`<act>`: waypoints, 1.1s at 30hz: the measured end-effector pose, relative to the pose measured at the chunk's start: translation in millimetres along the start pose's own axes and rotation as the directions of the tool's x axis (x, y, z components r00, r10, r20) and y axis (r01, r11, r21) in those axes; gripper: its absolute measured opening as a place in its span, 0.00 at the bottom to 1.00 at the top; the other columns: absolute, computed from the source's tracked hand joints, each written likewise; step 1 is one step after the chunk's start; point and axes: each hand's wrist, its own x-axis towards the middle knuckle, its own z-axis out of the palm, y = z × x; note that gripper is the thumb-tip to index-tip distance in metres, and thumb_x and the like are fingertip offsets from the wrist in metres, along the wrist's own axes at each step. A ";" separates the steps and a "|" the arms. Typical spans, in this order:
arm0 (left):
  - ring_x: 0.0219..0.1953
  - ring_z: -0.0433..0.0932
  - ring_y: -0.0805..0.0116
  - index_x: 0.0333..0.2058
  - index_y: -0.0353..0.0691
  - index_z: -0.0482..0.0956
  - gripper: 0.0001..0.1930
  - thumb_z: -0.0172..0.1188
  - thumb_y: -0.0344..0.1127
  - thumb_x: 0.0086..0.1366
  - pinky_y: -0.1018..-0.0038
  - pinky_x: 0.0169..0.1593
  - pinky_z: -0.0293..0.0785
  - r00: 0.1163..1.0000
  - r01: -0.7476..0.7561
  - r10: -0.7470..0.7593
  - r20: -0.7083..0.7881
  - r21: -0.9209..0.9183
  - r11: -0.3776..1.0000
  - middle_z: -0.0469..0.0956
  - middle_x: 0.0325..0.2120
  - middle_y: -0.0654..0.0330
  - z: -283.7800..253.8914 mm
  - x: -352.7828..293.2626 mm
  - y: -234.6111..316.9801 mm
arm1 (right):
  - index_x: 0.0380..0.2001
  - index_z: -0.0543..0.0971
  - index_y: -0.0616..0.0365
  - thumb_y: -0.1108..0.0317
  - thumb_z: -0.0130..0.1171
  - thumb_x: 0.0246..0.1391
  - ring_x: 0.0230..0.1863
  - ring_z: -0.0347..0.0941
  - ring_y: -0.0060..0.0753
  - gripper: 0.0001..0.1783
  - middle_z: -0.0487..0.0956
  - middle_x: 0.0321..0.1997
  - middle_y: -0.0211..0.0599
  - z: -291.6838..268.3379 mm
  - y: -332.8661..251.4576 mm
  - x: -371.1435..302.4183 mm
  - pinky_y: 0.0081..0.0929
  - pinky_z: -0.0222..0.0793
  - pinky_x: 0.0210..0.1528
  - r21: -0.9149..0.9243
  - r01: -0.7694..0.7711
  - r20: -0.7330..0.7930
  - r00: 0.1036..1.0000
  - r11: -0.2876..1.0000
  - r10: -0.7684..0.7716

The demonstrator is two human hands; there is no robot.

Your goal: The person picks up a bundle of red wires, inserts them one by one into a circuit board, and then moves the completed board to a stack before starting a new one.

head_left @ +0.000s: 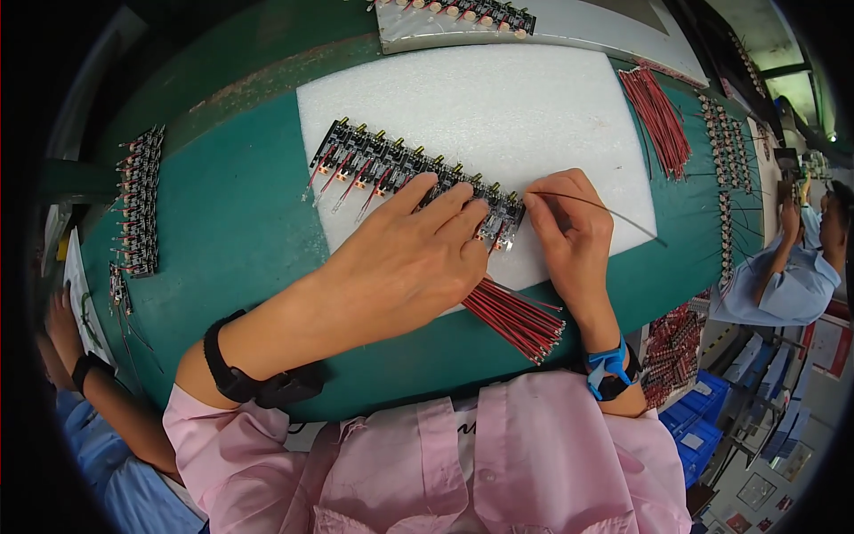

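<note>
Left hand (pixel 405 254): lay on the board strip (pixel 391 163); whether gripping, I couldn't tell.
Right hand (pixel 574 233): pinched a dark wire (pixel 632 221) near the strip's right end.
Board strip: rested on white foam (pixel 471 98).

Green tabletop (pixel 240 222). Far edge: pale flat-topped box (pixel 578 44). Off near right corner: blue bins (pixel 696 436). Beyond right edge: person in light-blue shirt (pixel 776 287). Beyond left edge: second person (pixel 107 445), blue-clad.

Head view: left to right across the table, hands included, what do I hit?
Co-worker's hand → standing row of dark circuit boards → wearer's left hand → wearer's right hand → loose red-and-black wire bundle → far-right board strips.
</note>
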 end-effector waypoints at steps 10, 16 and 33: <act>0.47 0.65 0.58 0.20 0.34 0.71 0.06 0.51 0.32 0.44 0.61 0.51 0.56 0.999 -0.004 0.004 -0.038 0.015 1.000 0.69 0.39 0.50 1.9 -0.6 0.2 | 0.21 0.72 0.58 0.79 0.54 0.35 0.22 0.64 0.35 0.05 0.68 0.20 0.34 1.9 -0.9 3.2 0.26 0.57 0.25 0.020 0.095 -0.042 0.995 0.995 -0.094; 0.47 0.65 0.58 0.21 0.34 0.71 0.06 0.51 0.32 0.44 0.61 0.51 0.55 0.999 -0.008 0.010 -0.048 0.031 0.999 0.69 0.40 0.51 1.5 -0.8 0.6 | 0.22 0.72 0.63 0.82 0.52 0.37 0.22 0.64 0.28 0.05 0.68 0.22 0.35 -0.7 -3.0 3.2 0.18 0.59 0.24 -0.035 0.141 -0.025 0.990 0.989 -0.142; 0.48 0.63 0.59 0.20 0.33 0.71 0.07 0.53 0.33 0.46 0.61 0.52 0.53 0.999 0.012 -0.011 -0.042 0.015 1.000 0.69 0.40 0.52 0.0 -0.1 0.9 | 0.24 0.71 0.61 0.82 0.52 0.36 0.27 0.66 0.36 0.07 0.69 0.26 0.37 -4.9 -2.4 5.0 0.23 0.62 0.29 -0.107 0.240 0.036 0.971 0.965 -0.237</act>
